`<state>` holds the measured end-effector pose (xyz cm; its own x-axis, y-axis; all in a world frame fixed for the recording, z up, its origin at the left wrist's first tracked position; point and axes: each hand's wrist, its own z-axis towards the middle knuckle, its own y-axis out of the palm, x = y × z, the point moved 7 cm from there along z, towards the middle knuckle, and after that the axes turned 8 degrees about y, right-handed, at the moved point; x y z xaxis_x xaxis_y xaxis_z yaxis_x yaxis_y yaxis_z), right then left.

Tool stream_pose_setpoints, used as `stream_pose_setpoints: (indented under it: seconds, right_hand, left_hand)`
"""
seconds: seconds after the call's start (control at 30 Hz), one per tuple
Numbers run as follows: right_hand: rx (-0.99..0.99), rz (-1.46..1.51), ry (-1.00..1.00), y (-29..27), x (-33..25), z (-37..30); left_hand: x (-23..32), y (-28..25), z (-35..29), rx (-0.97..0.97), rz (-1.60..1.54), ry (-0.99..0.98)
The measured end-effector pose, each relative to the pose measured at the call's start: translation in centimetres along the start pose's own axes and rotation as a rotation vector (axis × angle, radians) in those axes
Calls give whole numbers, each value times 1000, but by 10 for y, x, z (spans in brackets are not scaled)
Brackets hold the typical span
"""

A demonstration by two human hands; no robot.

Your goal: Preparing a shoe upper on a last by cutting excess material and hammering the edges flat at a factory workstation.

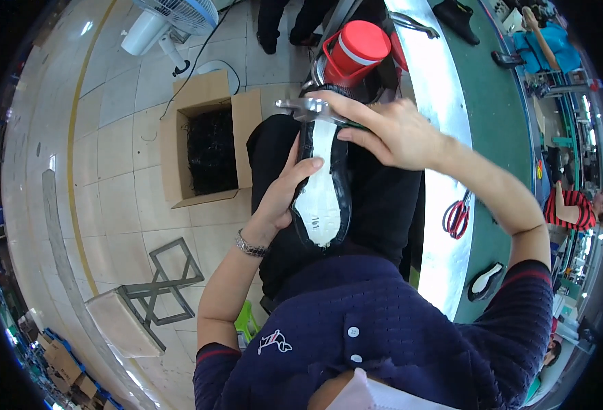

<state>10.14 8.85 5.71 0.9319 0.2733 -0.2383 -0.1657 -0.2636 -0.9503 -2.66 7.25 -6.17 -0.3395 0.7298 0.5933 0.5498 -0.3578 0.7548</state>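
Note:
A black shoe upper (346,198) lies sole side up over my lap, its white insole (320,205) showing and its black edge folded in around it. My left hand (284,191) is closed round the shoe's left side, thumb pressed on the insole. Over the far end of the shoe, my right hand (397,130) grips metal pincers (308,108) by the handle. The pincers' head is slightly blurred and covers that end of the shoe, so whether the jaws hold the black edge is hidden.
Along my right runs a shiny metal ledge (445,137) with red-handled scissors (457,217). Beyond is a green surface (482,137) with another shoe (486,281). A red jug (359,51) stands ahead. On the left are a cardboard box (247,130) of black scraps, a fan and a stool.

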Motion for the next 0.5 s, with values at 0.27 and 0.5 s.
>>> stream_pose_setpoints:
  seconds: [0.27, 0.5]
  right_hand:
    - [-48, -69, -25, 0, -14, -11]
    - [-135, -105, -39, 3, -35, -19]
  left_hand:
    - [-5, -7, 2, -19, 38, -85]
    - [-8, -11, -8, 5, 71, -188]
